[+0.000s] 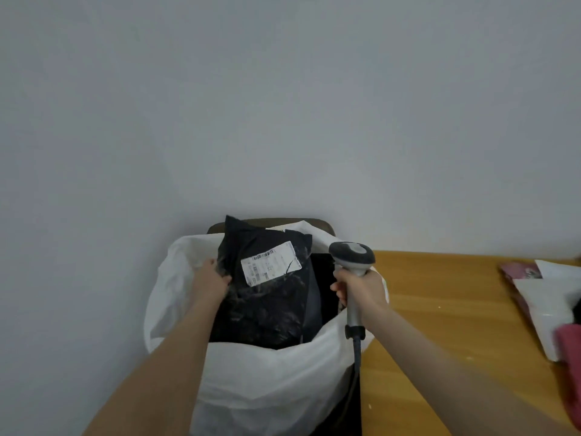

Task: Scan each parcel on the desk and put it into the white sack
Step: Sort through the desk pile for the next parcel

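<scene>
Right of sack: wooden desk (pixel 440 309), pile of white and pink parcels (pixel 547 297) at its far right edge, well apart from sack. Behind sack: dark chair back (pixel 276 221), plain wall. Scanner (pixel 352 256) upright just beside sack's right rim, cable (pixel 356 350) hanging down; right hand (pixel 361 291) wrapped round its handle. In mouth of white sack (pixel 267 388): black parcel (pixel 267 309), crinkled glossy plastic, white label (pixel 270 267) facing up, askew, top end above rim. Left hand (pixel 210 281) clamped on parcel's left edge, inside sack's left rim. Sack mouth wide, dark gap right of parcel
</scene>
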### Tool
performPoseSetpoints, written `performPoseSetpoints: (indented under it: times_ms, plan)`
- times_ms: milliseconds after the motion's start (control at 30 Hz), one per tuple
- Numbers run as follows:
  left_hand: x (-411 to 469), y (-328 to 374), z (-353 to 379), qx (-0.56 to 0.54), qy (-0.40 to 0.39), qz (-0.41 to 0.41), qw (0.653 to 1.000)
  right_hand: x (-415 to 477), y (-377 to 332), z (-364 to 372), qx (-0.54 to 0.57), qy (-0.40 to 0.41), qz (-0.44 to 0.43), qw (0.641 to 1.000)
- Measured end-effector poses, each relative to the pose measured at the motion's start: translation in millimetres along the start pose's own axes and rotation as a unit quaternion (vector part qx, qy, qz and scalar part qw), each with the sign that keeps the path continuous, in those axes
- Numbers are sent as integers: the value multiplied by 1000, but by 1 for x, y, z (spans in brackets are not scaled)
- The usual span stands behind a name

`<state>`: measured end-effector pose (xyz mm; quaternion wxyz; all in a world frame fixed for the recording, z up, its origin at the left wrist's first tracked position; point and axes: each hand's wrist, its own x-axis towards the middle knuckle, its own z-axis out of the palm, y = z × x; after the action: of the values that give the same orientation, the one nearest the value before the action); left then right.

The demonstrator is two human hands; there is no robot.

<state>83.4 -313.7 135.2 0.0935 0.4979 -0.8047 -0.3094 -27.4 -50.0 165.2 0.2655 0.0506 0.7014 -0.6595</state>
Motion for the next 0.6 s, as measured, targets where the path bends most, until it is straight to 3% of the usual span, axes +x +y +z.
performPoseSetpoints:
  times_ms: [67, 133, 200, 233, 333, 467, 600]
  plan:
    - [5, -3, 5, 99, 25, 13, 995, 4, 5, 14, -11, -12, 3, 1000]
    - [0, 15, 12, 185, 55, 123, 973, 8, 7, 31, -20, -21, 4, 1000]
    - [-15, 38, 30, 234, 4, 235, 943, 14, 9, 47, -28, -22, 7, 999]
    - [-21, 42, 43, 253, -51, 251, 933, 17, 9, 55, -31, -21, 12, 999]
    - [-21, 23, 63, 303, -187, 167, 919, 33, 17, 71, -43, -18, 19, 999]
    - [11, -18, 58, 280, -177, 67, 941, 46, 28, 78, -68, -9, 24, 997]
    - [25, -24, 70, 239, -207, 31, 948, 50, 36, 77, -23, -19, 55, 998]
